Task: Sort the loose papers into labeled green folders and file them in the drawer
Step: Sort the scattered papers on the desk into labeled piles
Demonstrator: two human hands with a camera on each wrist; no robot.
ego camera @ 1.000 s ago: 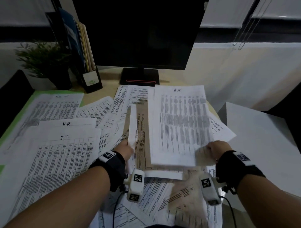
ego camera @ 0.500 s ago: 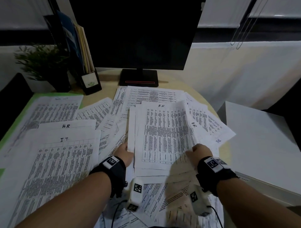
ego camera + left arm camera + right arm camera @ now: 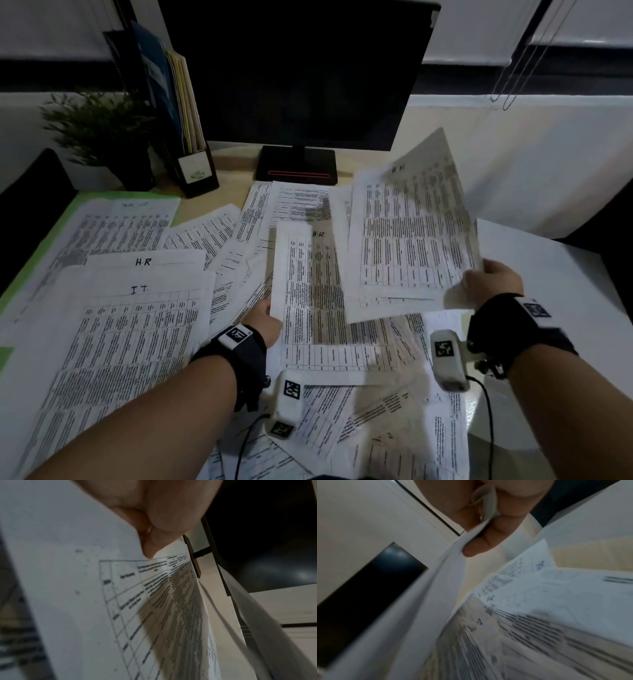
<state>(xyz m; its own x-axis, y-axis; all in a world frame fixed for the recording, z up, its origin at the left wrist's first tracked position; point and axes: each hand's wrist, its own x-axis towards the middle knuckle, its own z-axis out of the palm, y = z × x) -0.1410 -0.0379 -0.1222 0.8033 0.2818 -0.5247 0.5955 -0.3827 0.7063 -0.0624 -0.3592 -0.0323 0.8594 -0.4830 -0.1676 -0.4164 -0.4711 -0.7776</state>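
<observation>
Loose printed sheets cover the desk. My right hand (image 3: 486, 284) pinches the lower right corner of one table-printed sheet (image 3: 411, 240) and holds it lifted and tilted above the pile; the right wrist view shows the thumb (image 3: 476, 547) pressed on that sheet (image 3: 450, 566). My left hand (image 3: 265, 317) grips the left edge of an "H.R" sheet (image 3: 308, 291) lying in the middle; in the left wrist view its fingers (image 3: 150, 545) pinch the paper (image 3: 137, 601). Left of it lie stacks headed "H.R" (image 3: 144, 262) and "I T" (image 3: 138, 289). A green folder (image 3: 51, 236) shows under papers at the far left.
A dark monitor (image 3: 294, 68) on its stand (image 3: 296, 169) stands at the back centre. A file holder (image 3: 191, 164) and a potted plant (image 3: 102, 137) stand at the back left. A white surface (image 3: 548, 291) lies to the right of the desk.
My right hand has lifted one sheet off the middle stack and swung it up and to the right, baring the "H.R" sheet beneath. The left hand has stayed on the stack's left edge.
</observation>
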